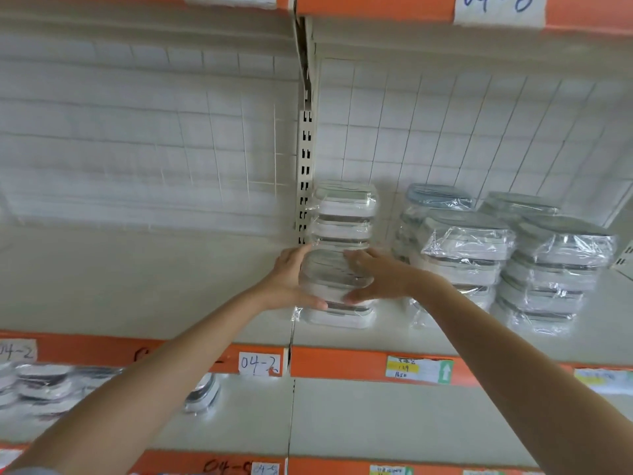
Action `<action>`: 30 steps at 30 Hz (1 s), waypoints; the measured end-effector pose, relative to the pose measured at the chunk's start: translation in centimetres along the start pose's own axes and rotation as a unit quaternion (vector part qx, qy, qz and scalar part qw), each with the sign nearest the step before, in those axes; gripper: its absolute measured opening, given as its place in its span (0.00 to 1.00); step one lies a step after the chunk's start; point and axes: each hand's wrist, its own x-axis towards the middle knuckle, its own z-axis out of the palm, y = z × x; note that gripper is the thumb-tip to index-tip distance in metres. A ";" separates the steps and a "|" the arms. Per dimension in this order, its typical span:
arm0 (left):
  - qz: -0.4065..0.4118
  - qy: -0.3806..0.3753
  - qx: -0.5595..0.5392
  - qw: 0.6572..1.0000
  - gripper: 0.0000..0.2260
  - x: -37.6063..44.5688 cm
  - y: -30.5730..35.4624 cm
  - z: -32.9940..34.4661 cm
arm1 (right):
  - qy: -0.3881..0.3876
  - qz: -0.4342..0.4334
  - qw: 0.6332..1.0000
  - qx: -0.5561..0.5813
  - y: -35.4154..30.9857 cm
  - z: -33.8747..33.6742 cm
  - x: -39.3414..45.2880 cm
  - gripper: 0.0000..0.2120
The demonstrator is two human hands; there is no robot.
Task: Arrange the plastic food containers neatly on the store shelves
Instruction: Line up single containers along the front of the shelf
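On the middle shelf (144, 286), right by the metal post (306, 173), sits a see-through food box (334, 275) wrapped in plastic film. It rests on top of another box (337, 315) just like it, near the front edge of the shelf. Both hands are on the top box. The left hand (291, 281) holds its left side, with the fingers curled along the side and the thumb under the front corner. The right hand (375, 275) holds its right side, with the fingers lying over the lid and the thumb at the front edge. So both hands are grasping the box between them.

Just behind these two boxes stands a taller stack of the same boxes (344, 214), close to the back wall. To the right are more wrapped stacks (496, 262), some with bluish lids, packed close to each other.

Behind it all is a white wire grid wall (445, 125). Along the front of the shelf runs an orange strip (342, 363) with a paper tag reading "04-2" (259, 364) and a yellow and green price tag (419, 369). One shelf down, on the left, lie more wrapped boxes (51, 385), too blurry to see well.
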 end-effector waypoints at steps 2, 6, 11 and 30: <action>-0.005 -0.035 -0.032 0.999 0.54 -0.4 -0.6 -0.4 | 0.004 0.001 1.000 0.010 0.1 -0.2 0.1 0.46; -0.010 -0.025 -0.054 0.998 0.52 -0.8 -1.5 0.3 | 0.009 0.006 1.000 -0.027 -0.2 -0.8 0.4 0.47; -0.008 0.011 -0.069 0.998 0.44 -0.8 -1.9 1.3 | 0.002 -0.001 0.999 -0.035 -0.1 -1.0 -0.1 0.47; -0.052 0.063 0.035 0.996 0.17 -0.7 1.2 1.6 | 0.068 0.004 0.980 -0.184 -0.7 0.1 -0.8 0.39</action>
